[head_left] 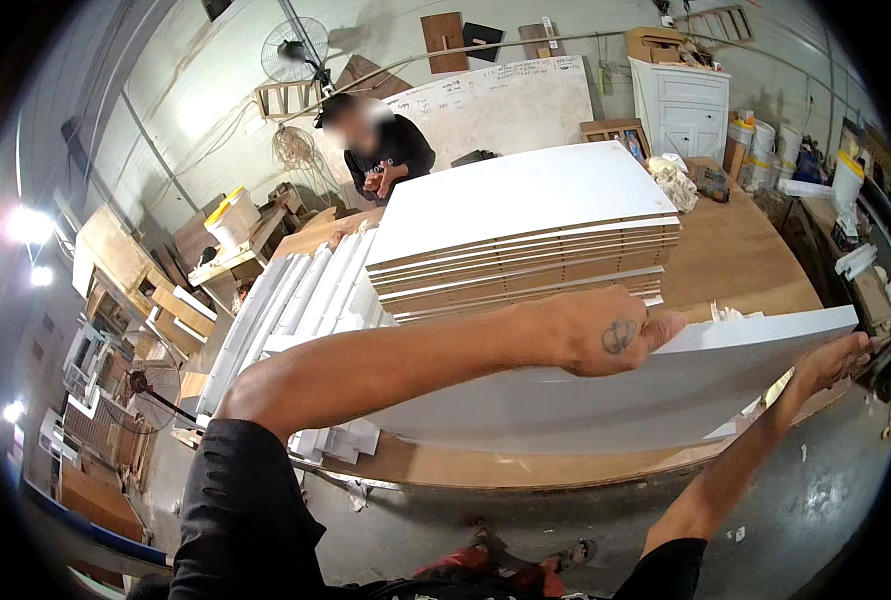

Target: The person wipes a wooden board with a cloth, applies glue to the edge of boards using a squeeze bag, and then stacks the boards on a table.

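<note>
A white panel stands on its long edge near the front of the wooden table, leaning slightly. My left hand is closed over its top edge, the thumb pointing right and the fingers hidden behind. At the panel's right end is my right hand, its fingers stretched outward along the corner; whether it bears any weight I cannot tell. Behind the panel lies a stack of white boards with brown, notched edges. White strips lie side by side left of the stack, partly covered by my left forearm.
A co-worker in dark clothes is at the table's far side, hands together. A crumpled cloth lies beyond the stack. Buckets stand on a side bench at left. A white drawer cabinet stands against the back wall.
</note>
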Tool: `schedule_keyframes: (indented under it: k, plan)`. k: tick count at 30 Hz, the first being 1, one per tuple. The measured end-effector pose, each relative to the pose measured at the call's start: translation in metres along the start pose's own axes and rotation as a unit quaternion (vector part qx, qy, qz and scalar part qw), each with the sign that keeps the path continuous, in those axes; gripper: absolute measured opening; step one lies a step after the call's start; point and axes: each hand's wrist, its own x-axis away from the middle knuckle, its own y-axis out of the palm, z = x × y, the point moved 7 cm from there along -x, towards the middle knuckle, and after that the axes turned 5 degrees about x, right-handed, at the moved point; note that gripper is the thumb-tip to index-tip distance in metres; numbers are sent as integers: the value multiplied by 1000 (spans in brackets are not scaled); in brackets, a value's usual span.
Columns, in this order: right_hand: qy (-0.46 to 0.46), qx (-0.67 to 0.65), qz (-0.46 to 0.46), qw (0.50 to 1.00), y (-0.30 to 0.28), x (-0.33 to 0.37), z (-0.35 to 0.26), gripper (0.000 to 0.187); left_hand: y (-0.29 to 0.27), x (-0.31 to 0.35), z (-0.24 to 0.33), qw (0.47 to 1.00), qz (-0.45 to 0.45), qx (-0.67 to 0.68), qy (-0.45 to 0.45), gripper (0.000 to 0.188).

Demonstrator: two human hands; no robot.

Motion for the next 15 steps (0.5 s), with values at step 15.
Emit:
schedule_keyframes:
  k: [15]
  plan:
    - [-138, -31, -21, 990, -8, 74, -59, 77, 0, 0, -3, 996, 20, 53, 68, 78]
